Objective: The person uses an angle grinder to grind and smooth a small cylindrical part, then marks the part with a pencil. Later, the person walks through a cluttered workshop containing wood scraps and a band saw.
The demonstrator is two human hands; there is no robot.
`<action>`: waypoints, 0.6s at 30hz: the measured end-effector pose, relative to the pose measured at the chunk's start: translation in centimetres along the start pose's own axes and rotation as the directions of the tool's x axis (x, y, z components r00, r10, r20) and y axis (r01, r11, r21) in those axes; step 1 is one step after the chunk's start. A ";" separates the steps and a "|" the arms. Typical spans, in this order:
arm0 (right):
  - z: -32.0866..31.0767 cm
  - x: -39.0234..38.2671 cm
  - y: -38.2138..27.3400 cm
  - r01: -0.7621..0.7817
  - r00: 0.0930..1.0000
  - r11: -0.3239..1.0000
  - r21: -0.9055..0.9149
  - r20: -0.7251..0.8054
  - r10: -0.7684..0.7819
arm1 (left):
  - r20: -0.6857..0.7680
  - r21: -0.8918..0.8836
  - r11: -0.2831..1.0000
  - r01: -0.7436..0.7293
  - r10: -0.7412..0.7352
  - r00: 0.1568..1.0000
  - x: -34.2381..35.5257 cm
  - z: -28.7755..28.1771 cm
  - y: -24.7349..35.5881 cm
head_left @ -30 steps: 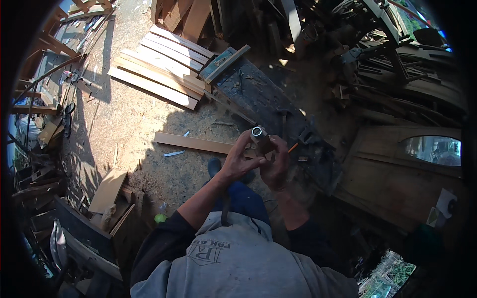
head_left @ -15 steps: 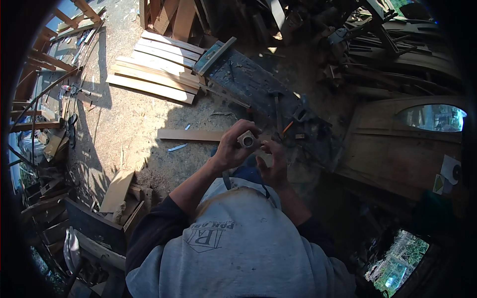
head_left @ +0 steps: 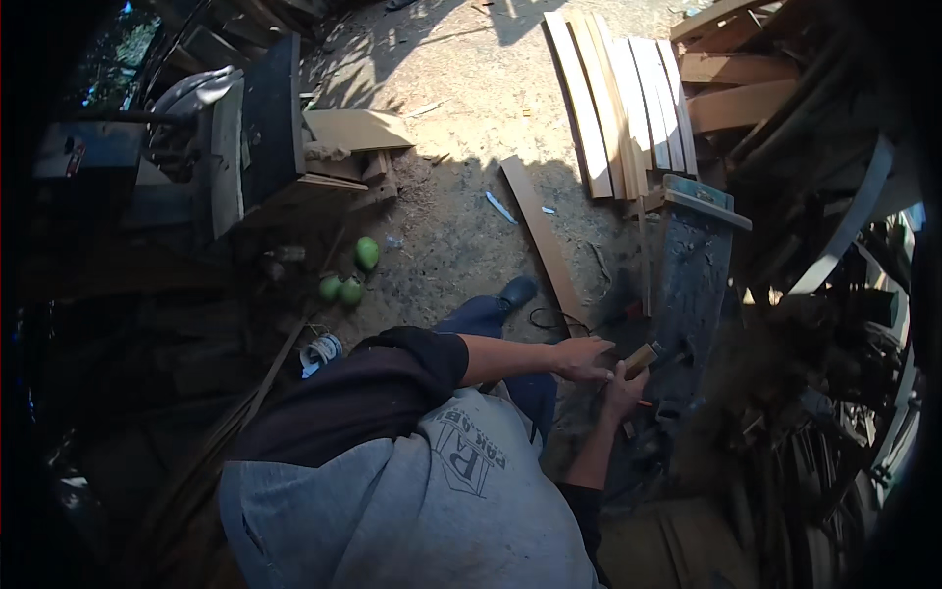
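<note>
My right hand (head_left: 622, 393) is closed round a short, squarish piece of wood (head_left: 640, 360) with a dark round end, held up beside the dark workbench (head_left: 695, 260). Its exact kind does not show. My left hand (head_left: 583, 358) is just to the left, fingers stretched toward that piece and apparently holding nothing. Beyond my left hand, a long brown plank (head_left: 535, 226) slants away over the ground. A dark looped cord (head_left: 540, 319) lies by its near end. Shadow hides much of the bench top near my right hand.
Pale boards (head_left: 599, 108) lie side by side on the sunlit ground ahead. Green round fruits (head_left: 367, 253) and a pale can (head_left: 322, 351) lie to my left. A dark panel (head_left: 270, 128) stands at the far left. Timber is stacked at the right.
My view has swung left. The squarish wooden piece was in my left hand and is now in my right hand. My left hand has let go and its fingers are stretched out.
</note>
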State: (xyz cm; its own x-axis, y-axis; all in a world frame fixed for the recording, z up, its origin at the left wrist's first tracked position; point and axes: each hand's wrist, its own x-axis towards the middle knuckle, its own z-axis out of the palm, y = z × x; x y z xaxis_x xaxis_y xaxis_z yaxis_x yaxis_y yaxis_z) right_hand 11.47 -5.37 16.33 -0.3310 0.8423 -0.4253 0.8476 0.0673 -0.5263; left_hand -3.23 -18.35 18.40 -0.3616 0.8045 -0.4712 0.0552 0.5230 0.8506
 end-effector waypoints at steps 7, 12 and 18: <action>4.7 23.8 11.4 0.070 0.995 0.825 -0.561 -0.024 -0.101 | -0.616 -0.174 0.664 0.727 -0.649 0.446 -23.2 -1.0 -23.6; 6.1 29.4 12.8 0.124 0.977 0.752 -0.648 -0.053 -0.207 | -0.231 0.090 0.029 0.995 -0.972 0.050 -45.2 10.2 -25.9; 6.5 26.9 11.3 -0.029 0.983 0.708 -0.706 -0.149 -0.109 | -0.244 -0.219 0.313 0.924 -0.935 0.258 -44.2 23.1 -24.4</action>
State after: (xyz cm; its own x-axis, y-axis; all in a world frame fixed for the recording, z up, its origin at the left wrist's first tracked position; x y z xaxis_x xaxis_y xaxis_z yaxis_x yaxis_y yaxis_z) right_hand 9.43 14.60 -5.80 -0.3558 0.9002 -0.2510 0.9021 0.4010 0.1594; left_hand 32.91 -60.14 13.11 -0.3720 -0.3495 -0.8599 -0.5208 0.8454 -0.1184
